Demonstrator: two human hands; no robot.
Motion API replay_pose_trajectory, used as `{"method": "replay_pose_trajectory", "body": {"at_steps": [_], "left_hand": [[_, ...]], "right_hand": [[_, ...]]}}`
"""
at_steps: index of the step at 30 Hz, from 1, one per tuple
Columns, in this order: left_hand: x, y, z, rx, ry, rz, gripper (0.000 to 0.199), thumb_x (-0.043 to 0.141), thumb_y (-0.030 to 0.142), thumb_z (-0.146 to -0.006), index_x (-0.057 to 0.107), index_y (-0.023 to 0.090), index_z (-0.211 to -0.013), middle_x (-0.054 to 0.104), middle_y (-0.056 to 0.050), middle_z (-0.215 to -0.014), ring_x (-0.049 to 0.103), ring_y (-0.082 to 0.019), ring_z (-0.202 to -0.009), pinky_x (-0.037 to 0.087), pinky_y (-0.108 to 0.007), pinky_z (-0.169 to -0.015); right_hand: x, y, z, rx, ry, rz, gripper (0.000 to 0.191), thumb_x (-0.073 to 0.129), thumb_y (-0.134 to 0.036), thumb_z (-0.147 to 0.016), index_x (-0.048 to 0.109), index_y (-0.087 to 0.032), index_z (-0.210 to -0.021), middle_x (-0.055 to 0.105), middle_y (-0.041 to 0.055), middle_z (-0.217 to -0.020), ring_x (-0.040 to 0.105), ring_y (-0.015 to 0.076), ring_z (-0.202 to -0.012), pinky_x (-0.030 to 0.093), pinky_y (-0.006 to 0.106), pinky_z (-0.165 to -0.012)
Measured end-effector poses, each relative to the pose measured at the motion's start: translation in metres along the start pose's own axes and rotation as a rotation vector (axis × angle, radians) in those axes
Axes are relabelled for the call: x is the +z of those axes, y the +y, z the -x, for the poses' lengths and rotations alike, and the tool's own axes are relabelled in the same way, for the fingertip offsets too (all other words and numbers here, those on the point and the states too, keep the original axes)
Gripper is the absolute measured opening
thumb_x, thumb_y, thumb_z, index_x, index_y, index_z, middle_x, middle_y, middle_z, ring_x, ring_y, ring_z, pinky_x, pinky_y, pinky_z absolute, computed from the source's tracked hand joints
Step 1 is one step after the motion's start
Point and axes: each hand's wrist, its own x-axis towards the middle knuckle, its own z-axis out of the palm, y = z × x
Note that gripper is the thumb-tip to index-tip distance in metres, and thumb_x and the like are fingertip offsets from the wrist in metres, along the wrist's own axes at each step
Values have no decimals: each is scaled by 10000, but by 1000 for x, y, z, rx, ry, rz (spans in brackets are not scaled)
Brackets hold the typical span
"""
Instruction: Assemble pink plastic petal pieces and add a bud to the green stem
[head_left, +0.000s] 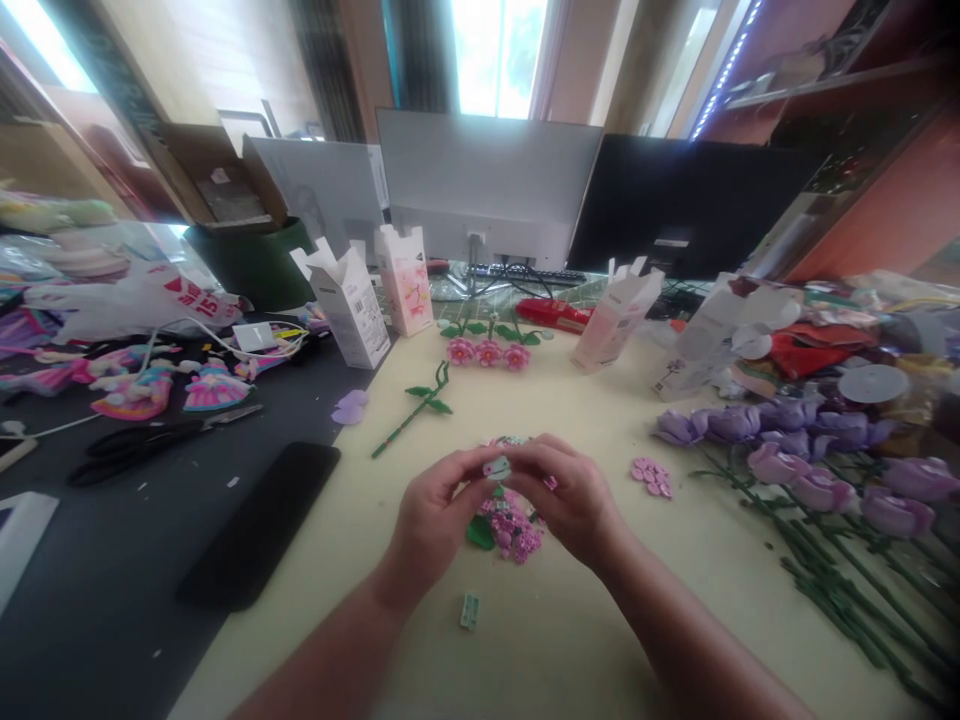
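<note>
Both hands meet over the middle of the cream tabletop. My left hand (442, 505) and my right hand (571, 490) pinch a small pale green piece (496, 468) between thumbs and fingers. Its exact kind is too small to make out. Below it lies a pile of small pink pieces (517, 530) with a green leaf piece (481, 533) at its left. Closer to me is a pale green studded brick (469, 611). A cluster of round pink pieces (651, 476) lies right of my right hand.
A green stem with leaves (416, 410) and three pink flowers (488, 353) lie farther back. Open cartons (352, 310) stand behind, before the monitors (487, 180). Purple flowers (739, 423) and pink roses (825, 490) fill the right. Scissors (127, 445) and a black slab (262, 525) are left.
</note>
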Motion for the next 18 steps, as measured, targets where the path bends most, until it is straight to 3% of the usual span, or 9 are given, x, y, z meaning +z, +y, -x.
{"method": "replay_pose_trajectory", "body": {"at_steps": [7, 18], "left_hand": [[-2, 1, 0, 65, -3, -111, 279, 612, 277, -871, 682, 219, -1135, 688, -57, -1154, 632, -214, -1091, 505, -321, -962], [-3, -1, 1, 80, 13, -103, 268, 644, 274, -849, 702, 229, -1107, 707, -48, -1115, 665, -204, -1012, 518, -310, -935]], "right_hand": [[-1, -2, -1, 39, -14, -44, 155, 664, -157, -828, 699, -196, -974, 638, 31, -777, 592, 147, -699, 485, 260, -626], [-2, 0, -1, 118, -39, -170, 134, 719, -224, -799, 713, -202, -931, 635, 21, -746, 564, 130, -636, 455, 249, -579]]}}
